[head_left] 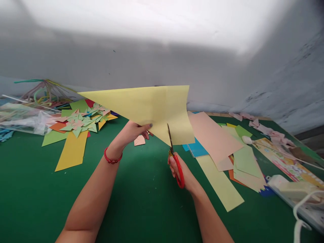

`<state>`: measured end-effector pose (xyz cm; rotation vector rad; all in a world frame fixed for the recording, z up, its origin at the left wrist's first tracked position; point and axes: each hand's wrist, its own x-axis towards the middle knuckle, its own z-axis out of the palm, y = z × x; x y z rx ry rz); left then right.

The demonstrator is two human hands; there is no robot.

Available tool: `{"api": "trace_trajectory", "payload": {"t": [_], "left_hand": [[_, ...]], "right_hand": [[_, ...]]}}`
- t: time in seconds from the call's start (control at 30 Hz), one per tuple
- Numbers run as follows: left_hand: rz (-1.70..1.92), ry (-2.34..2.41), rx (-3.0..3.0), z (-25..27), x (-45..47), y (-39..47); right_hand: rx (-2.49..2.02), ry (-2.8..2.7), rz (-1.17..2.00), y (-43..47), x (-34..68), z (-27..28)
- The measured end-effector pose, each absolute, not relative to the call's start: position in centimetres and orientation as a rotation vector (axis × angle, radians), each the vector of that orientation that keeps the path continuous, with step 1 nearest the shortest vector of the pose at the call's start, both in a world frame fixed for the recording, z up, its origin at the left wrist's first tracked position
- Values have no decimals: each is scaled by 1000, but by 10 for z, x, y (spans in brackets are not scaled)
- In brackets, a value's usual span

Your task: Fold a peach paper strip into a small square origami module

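Observation:
A large sheet of yellow paper (pixel 149 104) is held up in front of me, folded over along its slanting lower left edge. My left hand (pixel 135 131) pinches that edge, thumb in front and fingers behind. In my right hand (pixel 178 168) are red-handled scissors (pixel 180 172), their blades pointing up at the lower part of the sheet. One blade lies across the paper's front near the bottom edge. Below the sheet, a small pink folded paper (pixel 139 140) lies on the green table (pixel 141 202).
Left, a pile of folded paper stars (pixel 84 118) rests beside yellow strips (pixel 72 152) and a clear plastic bag (pixel 27 118). At right lie pink sheets (pixel 215 138), a pale yellow strip (pixel 220 182), green paper (pixel 246 160) and a white power strip (pixel 298 199). A wall (pixel 131 64) stands behind.

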<state>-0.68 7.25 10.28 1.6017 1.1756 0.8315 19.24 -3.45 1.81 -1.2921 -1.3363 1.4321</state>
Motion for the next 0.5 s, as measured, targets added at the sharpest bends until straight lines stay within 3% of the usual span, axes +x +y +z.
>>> {"api": "trace_trajectory", "payload": {"t": [0.5], "left_hand": [[726, 1069, 1623, 98, 3, 69]], "right_hand": [[-1385, -1222, 1292, -30, 191, 16]]}}
